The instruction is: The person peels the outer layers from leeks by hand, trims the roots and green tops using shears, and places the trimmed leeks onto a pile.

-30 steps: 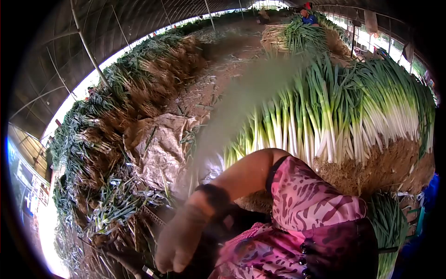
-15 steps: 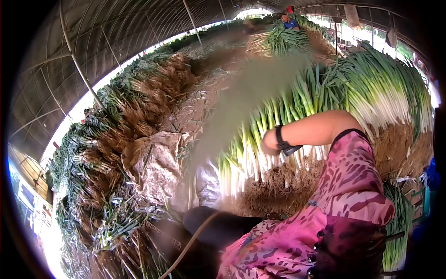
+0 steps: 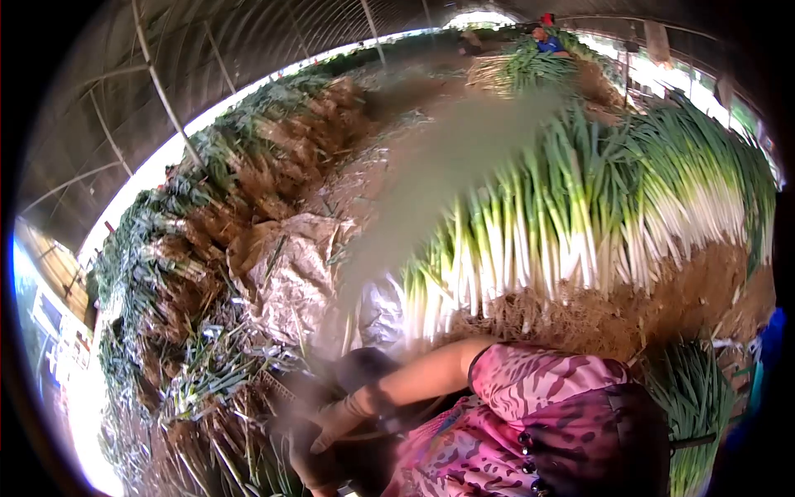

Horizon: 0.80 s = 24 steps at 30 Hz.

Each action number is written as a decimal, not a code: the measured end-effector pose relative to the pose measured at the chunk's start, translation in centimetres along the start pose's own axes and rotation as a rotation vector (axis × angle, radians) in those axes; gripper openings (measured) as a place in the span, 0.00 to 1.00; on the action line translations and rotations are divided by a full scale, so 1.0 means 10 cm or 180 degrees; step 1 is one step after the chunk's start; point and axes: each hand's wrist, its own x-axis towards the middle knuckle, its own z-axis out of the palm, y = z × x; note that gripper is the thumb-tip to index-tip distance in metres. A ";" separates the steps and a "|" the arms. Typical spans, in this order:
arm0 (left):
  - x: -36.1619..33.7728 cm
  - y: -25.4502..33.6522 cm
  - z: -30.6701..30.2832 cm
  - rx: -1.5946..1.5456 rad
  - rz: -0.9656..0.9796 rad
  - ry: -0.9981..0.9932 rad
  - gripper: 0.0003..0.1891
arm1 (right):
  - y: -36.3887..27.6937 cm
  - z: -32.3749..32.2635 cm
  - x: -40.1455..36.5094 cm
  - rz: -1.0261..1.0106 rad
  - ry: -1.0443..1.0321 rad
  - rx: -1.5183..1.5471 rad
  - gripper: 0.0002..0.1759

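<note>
My right arm in its pink patterned sleeve [image 3: 546, 381] reaches across my lap. My right hand [image 3: 335, 421], blurred, is low at the left of my dark-clad knee [image 3: 364, 366]. Just below it is what looks like my left hand [image 3: 308, 457], partly cut off and smeared. Whether either hand holds anything cannot be made out. Beyond my knees a row of large green onions [image 3: 530, 224] leans upright, white stalks bared and brown roots [image 3: 538, 319] down. To the left lie untrimmed green onions [image 3: 199, 464] with dry leaves, close to both hands.
A long heap of onions with soil-covered roots [image 3: 281, 157] runs along the left. A crumpled sheet [image 3: 290, 265] lies on the ground. More green onions [image 3: 687, 414] are behind me at right. A person in blue [image 3: 546, 43] is far back. A blurry smear crosses the middle.
My right hand has left the row of white-stalked onions and come down left to beside my knee, near the other hand. The view has shifted slightly.
</note>
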 end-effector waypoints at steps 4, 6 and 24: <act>-0.11 -0.15 -0.31 0.1429 -0.0172 -0.0105 0.23 | 0.37 0.07 0.38 0.0385 -0.0468 0.0716 0.56; -0.07 0.16 -0.12 -0.0924 -0.1556 0.0483 0.22 | 0.57 0.09 0.46 0.0504 -0.0608 0.0909 0.54; 0.52 -1.42 -0.90 0.5172 -0.2451 0.0196 0.19 | 1.41 0.50 0.70 0.2501 -0.0412 -0.0958 0.23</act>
